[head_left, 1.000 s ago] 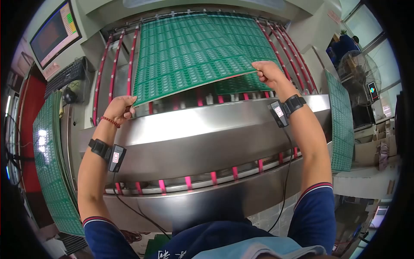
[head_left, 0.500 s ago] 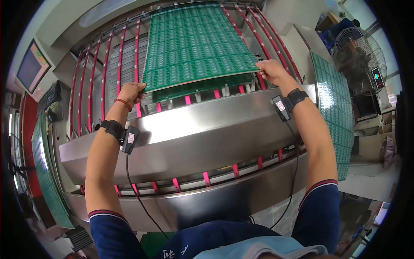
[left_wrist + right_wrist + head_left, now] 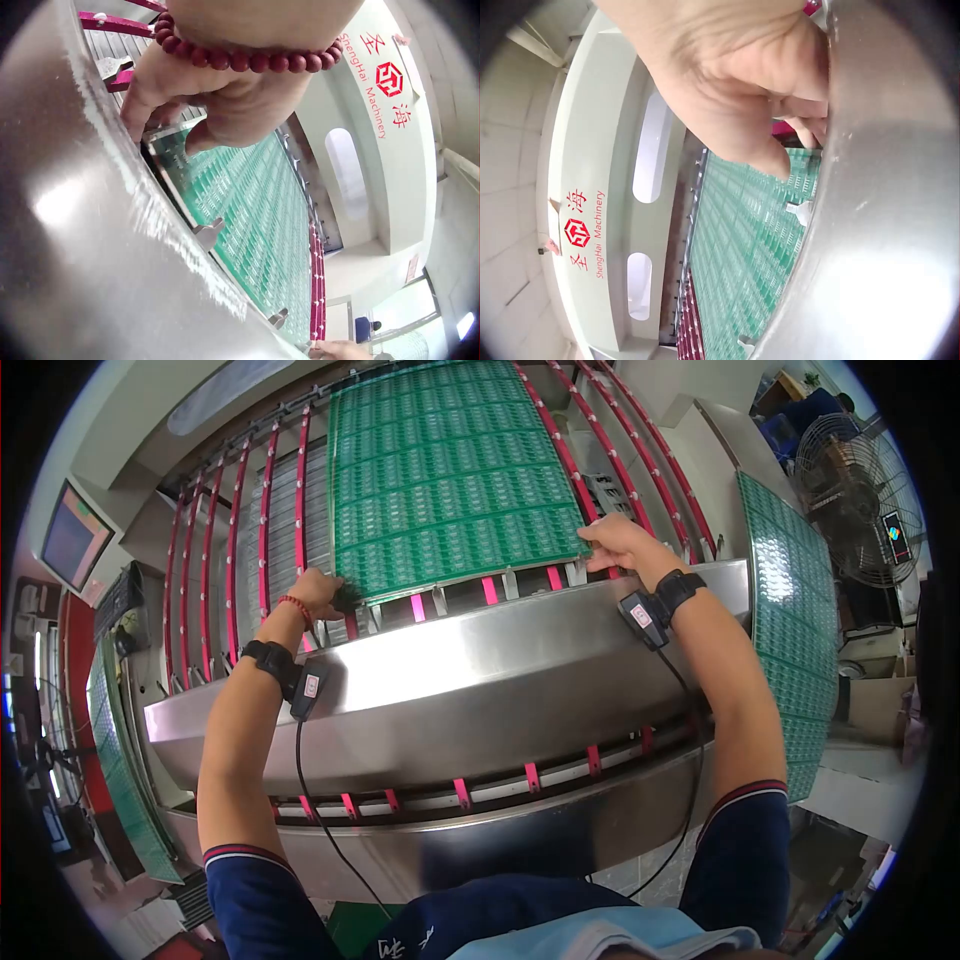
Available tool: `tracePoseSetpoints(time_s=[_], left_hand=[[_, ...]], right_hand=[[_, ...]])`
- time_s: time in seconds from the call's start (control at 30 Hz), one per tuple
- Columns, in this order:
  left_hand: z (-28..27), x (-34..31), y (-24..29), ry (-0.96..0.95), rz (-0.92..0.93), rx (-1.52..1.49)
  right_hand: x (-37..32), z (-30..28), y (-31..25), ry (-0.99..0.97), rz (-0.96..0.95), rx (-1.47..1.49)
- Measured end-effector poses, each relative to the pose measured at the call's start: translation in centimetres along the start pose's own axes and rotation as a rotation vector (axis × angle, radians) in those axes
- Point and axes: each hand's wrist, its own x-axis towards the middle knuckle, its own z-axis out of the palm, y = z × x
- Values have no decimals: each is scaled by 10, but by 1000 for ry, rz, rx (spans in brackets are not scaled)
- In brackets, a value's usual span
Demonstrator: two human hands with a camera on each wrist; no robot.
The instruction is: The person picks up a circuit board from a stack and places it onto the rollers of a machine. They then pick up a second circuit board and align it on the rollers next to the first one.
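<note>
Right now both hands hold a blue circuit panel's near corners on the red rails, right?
No, the head view shows the circuit panel is green, not blue. The left hand and right hand do hold its near corners on the red rails.

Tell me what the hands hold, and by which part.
Both hold the green circuit-board panel by its near edge: the left hand pinches the near left corner, the right hand the near right corner.

We saw one big green board (image 3: 450, 470), thin and flat, with rows and rows of little same shapes on it. It lay on the red rails (image 3: 265, 520), sloping up and away. The left hand (image 3: 320, 592) and the right hand (image 3: 615, 540) each pinched one of its near corners.
</note>
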Motion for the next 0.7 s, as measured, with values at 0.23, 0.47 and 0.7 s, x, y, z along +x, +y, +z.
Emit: tracePoseSetpoints(time_s=[0.23, 0.47, 0.7], left_hand=[[-15, -23, 35, 261, -426, -660], [-26, -91, 85, 292, -128, -1244], [36, -179, 131, 160, 43, -1232]], right_hand=[[-7, -12, -20, 22, -114, 188], [-66, -22, -29, -15, -254, 704], [-150, 14, 51, -191, -169, 1152]])
